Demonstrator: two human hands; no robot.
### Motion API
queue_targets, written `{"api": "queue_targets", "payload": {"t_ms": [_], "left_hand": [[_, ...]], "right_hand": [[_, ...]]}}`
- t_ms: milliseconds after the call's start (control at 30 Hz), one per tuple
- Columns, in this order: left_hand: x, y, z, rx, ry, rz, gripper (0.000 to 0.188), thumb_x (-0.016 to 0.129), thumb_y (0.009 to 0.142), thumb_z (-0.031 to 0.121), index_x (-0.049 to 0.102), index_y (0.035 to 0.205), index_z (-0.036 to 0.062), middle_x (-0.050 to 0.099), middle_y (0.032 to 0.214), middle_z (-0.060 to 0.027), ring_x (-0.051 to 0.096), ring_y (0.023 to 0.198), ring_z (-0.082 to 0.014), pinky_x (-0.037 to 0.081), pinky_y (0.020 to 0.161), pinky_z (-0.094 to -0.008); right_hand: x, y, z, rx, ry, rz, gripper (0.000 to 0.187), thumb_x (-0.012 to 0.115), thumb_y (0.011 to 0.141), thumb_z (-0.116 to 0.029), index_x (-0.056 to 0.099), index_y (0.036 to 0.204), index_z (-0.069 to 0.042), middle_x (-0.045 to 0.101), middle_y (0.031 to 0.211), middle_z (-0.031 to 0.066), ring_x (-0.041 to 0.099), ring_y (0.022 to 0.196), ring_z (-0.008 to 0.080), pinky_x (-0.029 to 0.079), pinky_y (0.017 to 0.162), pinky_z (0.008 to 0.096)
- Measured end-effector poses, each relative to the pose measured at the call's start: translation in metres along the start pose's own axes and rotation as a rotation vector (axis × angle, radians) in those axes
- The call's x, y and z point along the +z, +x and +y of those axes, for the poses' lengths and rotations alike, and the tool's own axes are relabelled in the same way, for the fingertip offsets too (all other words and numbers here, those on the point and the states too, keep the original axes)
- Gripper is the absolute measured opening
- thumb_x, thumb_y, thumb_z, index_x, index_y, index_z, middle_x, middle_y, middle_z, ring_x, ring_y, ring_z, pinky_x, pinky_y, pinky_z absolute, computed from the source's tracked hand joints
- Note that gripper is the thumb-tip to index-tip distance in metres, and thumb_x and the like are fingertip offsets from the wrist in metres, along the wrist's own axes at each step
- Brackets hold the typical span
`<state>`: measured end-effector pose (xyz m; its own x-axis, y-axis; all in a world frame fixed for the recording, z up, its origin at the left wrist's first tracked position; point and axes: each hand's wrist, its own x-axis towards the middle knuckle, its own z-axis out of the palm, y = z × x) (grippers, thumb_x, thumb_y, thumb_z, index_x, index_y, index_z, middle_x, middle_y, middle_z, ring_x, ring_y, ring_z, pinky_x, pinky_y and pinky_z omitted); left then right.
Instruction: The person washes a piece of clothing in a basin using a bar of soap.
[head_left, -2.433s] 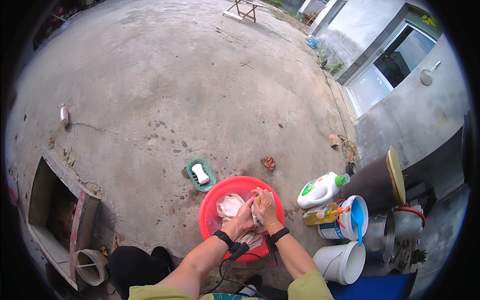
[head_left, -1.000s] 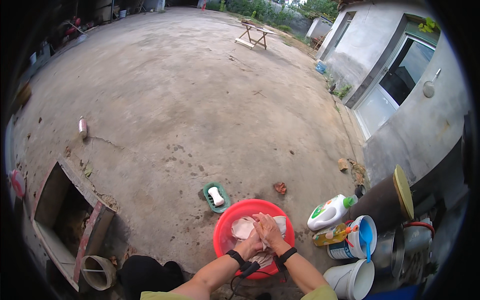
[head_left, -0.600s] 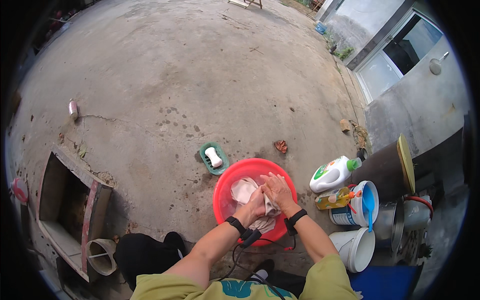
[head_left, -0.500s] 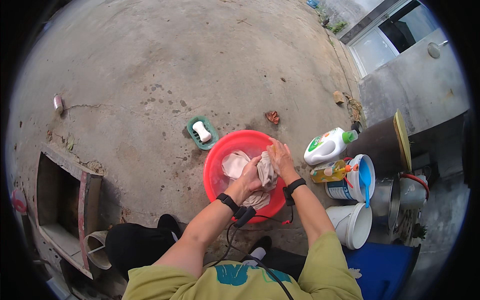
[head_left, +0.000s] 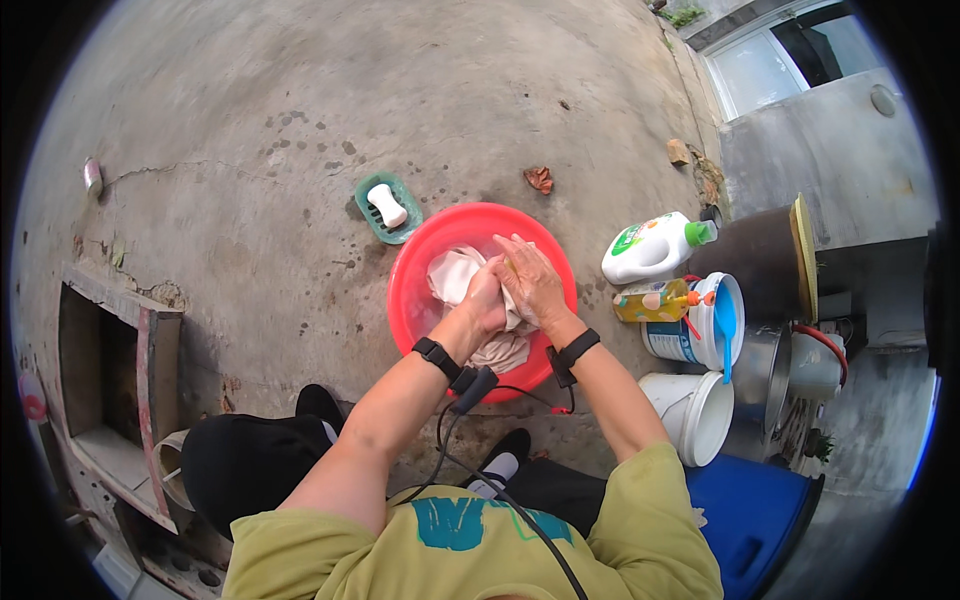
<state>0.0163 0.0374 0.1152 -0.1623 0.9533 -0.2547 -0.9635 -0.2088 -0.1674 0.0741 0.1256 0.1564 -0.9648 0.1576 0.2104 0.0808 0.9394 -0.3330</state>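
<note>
A wet off-white cloth [head_left: 453, 273] lies bunched in a red plastic basin [head_left: 404, 300] on the concrete. My left hand [head_left: 484, 300] grips a fold of it above the basin. Across from it, my right hand [head_left: 533, 284] presses flat-fingered against the same fold, so the two palms squeeze the cloth between them. Most of the held part is hidden by the hands. The loose folds spread below and to the left of them, inside the basin.
A white soap bar [head_left: 387, 205] rests in a green dish [head_left: 402, 232] beyond the basin. To the right stand a white detergent bottle [head_left: 650, 250], a yellow bottle [head_left: 640, 302], white buckets [head_left: 708, 425] and a blue container [head_left: 750, 510]. A concrete block structure [head_left: 160, 390] is at left.
My hands have come closer together around the cloth, and the right one has turned inward over it. The whole view has shifted slightly, with the basin now higher in it.
</note>
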Motion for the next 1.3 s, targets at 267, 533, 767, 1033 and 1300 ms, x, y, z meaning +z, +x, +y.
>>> {"api": "queue_targets", "payload": {"t_ms": [267, 533, 767, 1033, 1300], "left_hand": [[-0.002, -0.001, 0.004, -0.089, 0.068, -0.006, 0.050, 0.033, 0.097, 0.039, 0.046, 0.132, 0.0060, 0.055, 0.128, -0.0147, 0.053, 0.116, -0.0319, 0.039, 0.102, -0.0472], [-0.029, 0.012, 0.008, -0.040, 0.020, 0.038, 0.050, 0.034, 0.096, 0.038, 0.048, 0.129, 0.0034, 0.056, 0.125, -0.0165, 0.056, 0.112, -0.0333, 0.041, 0.100, -0.0472], [-0.024, 0.010, 0.037, 0.068, -0.020, 0.121, 0.051, 0.033, 0.095, 0.039, 0.051, 0.125, 0.0024, 0.059, 0.121, -0.0161, 0.058, 0.109, -0.0332, 0.042, 0.098, -0.0466], [-0.114, 0.033, 0.047, 0.267, 0.193, 0.377, 0.040, 0.040, 0.095, 0.038, 0.062, 0.109, 0.0070, 0.066, 0.107, -0.0133, 0.064, 0.094, -0.0296, 0.050, 0.088, -0.0439], [-0.070, -0.002, 0.049, 0.143, -0.097, -0.039, 0.034, 0.049, 0.090, 0.044, 0.064, 0.098, 0.0146, 0.066, 0.096, -0.0052, 0.061, 0.090, -0.0209, 0.045, 0.080, -0.0353]], "right_hand": [[-0.012, 0.010, 0.016, 0.429, 0.240, -0.075, 0.049, 0.050, 0.093, -0.040, 0.045, 0.133, -0.013, 0.057, 0.121, 0.0175, 0.051, 0.118, 0.0316, 0.039, 0.100, 0.0415], [0.003, 0.012, 0.037, 0.163, -0.014, -0.206, 0.059, 0.053, 0.089, -0.047, 0.041, 0.135, -0.013, 0.060, 0.116, 0.0188, 0.059, 0.104, 0.0360, 0.048, 0.083, 0.0450], [0.003, 0.083, 0.075, 0.552, 0.019, -0.055, 0.049, 0.070, 0.080, -0.033, 0.050, 0.115, -0.005, 0.067, 0.087, 0.0204, 0.066, 0.080, 0.0353, 0.052, 0.067, 0.0429], [0.113, 0.193, -0.059, 0.737, 0.798, -0.577, 0.024, 0.052, 0.083, 0.002, 0.051, 0.107, 0.000, 0.064, 0.079, 0.0139, 0.066, 0.061, 0.0222, 0.052, 0.046, 0.0367], [0.173, 0.201, -0.054, 0.416, 0.146, -0.608, 0.054, 0.058, 0.078, -0.012, 0.048, 0.128, 0.003, 0.060, 0.115, 0.0228, 0.058, 0.111, 0.0294, 0.046, 0.092, 0.0341]]}}
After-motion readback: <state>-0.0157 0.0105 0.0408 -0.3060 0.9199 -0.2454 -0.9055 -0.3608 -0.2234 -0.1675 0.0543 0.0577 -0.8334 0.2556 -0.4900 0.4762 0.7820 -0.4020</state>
